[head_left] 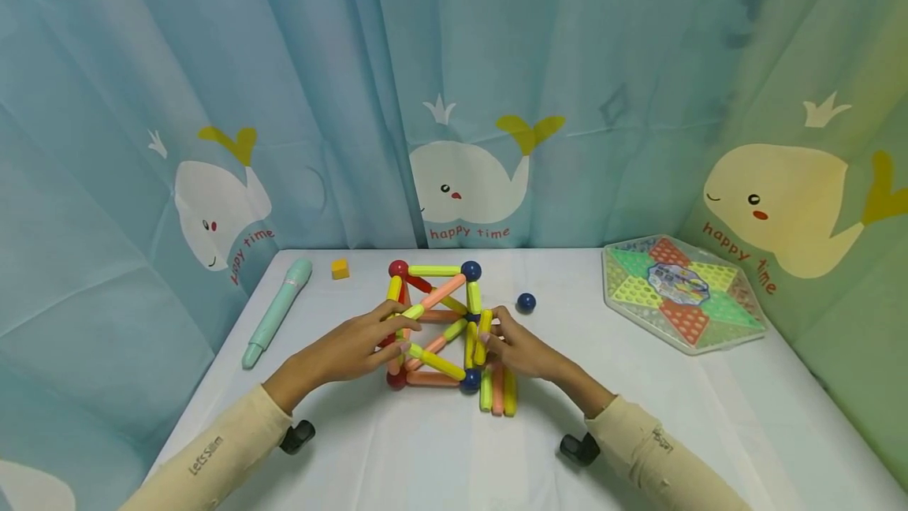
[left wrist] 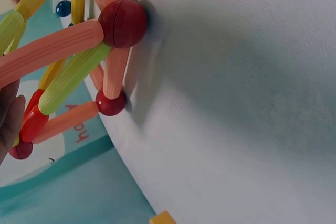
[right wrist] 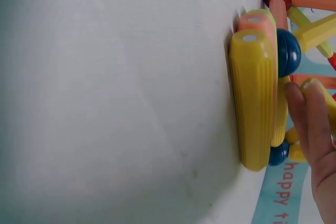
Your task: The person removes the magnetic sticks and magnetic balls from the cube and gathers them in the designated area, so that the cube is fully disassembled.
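Observation:
A frame of magnetic sticks (head_left: 433, 378) and balls, with red balls (left wrist: 123, 23) at its left corners and blue balls (head_left: 471, 271) at its right, stands mid-table. My left hand (head_left: 358, 344) holds the frame's left side, its fingers around the sticks; part of the grip is hidden in the left wrist view. To the right of the frame, my right hand (head_left: 523, 347) pinches a yellow magnetic stick (head_left: 484, 337) between thumb and fingers. Below it, a green, an orange and a yellow loose stick (right wrist: 252, 103) lie side by side on the table, close to the frame.
A loose blue ball (head_left: 526, 303) lies behind my right hand. At the back left are a small orange cube (head_left: 340, 269) and a mint-green stick-shaped object (head_left: 278, 312). A hexagonal Chinese checkers board (head_left: 681, 290) lies at the right. Whale-print curtains (head_left: 468, 61) surround the white table (head_left: 397, 456).

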A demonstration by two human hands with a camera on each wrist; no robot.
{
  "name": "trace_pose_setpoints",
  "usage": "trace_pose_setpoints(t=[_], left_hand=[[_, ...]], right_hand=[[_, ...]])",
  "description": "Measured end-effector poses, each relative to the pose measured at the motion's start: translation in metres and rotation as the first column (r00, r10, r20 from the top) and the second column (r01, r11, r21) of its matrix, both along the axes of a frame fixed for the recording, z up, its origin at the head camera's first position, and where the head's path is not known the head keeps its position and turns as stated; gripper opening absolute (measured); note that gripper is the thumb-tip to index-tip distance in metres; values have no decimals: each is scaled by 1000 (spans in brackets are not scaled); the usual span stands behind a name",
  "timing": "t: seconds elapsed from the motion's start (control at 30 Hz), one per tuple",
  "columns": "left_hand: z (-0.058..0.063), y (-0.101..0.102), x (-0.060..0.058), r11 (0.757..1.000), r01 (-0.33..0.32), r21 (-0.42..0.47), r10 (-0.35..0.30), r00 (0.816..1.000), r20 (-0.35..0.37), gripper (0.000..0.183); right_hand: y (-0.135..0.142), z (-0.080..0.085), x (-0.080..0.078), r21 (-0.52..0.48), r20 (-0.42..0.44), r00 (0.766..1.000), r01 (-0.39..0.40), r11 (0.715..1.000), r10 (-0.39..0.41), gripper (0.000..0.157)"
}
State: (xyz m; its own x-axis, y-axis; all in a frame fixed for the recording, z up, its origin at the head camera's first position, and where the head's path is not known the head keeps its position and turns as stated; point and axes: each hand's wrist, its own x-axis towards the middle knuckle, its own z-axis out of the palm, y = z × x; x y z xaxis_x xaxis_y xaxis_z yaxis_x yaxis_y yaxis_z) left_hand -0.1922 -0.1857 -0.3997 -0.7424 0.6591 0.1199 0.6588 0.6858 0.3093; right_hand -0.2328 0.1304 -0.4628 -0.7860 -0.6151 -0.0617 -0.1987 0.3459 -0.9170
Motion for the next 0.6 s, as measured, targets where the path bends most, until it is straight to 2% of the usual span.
trace_pose_setpoints(t=[0.13, 0.43, 0.5, 0.6], left_hand=[[0, 0, 0, 1000, 3, 6, -3, 1000, -5, 36], [-1, 0, 1, 1000, 8, 4, -8, 1000, -10, 36], [-1, 0, 1, 1000, 8, 1, -8, 1000, -11, 36], [0, 0, 1, 1000, 8, 1, -8, 1000, -11, 36]], right_hand=[[4, 3, 0, -10, 11, 999, 36, 999, -36, 28], [23, 7, 4, -39, 82, 990, 115, 993, -112, 77], [31, 6, 5, -36, 64, 990, 125, 991, -123, 81], [43, 7, 7, -23, 43, 990, 138, 990, -137, 79]])
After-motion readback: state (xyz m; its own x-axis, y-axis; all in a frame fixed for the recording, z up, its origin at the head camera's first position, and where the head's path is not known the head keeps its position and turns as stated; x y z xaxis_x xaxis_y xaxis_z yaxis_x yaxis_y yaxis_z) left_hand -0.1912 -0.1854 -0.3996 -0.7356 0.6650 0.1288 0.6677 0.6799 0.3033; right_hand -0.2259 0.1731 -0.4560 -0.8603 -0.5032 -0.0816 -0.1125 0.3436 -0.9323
